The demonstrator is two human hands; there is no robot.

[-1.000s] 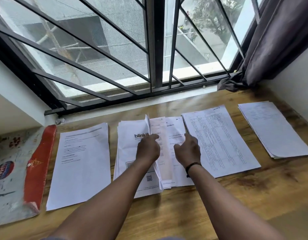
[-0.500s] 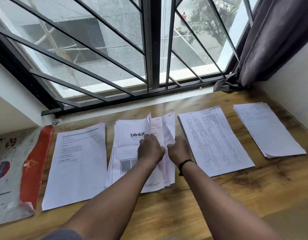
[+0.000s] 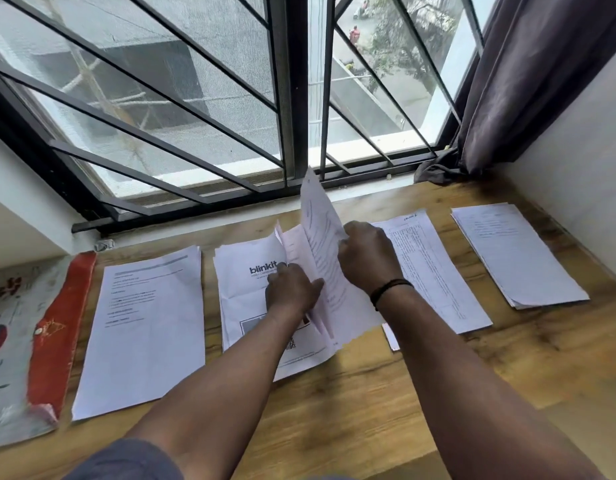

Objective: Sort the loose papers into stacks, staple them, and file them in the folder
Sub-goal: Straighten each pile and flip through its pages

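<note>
Sorting looks maybe halfway, stapling and filing not started afaict. Biggest thing first: wooden desk (image 3: 386,403) fills the lower frame, w/ four paper stacks in a row across the middle. Left stack (image 3: 144,327) sits flat, centre blinkit stack (image 3: 244,292) is the one being worked, then the table-printed stack (image 3: 434,271) and the far-right stack (image 3: 514,251), both flat and apart from each other. Folder (image 3: 53,334), red-edged, lies at the left edge, partly cut off, nothing in it that I can see.

Hands are close together at mid frame. Left hand (image 3: 292,292) presses down on the blinkit stack, right hand (image 3: 367,258) pinches a lifted sheet (image 3: 320,237) tilted up off the pile.

No stapler visible anywhere. Text on most sheets is too blurry to read, and the arms hide the lower part of the centre pile. Small corner of paper (image 3: 391,337) pokes out by the right wrist, can't tell which stack it belongs to.
</note>
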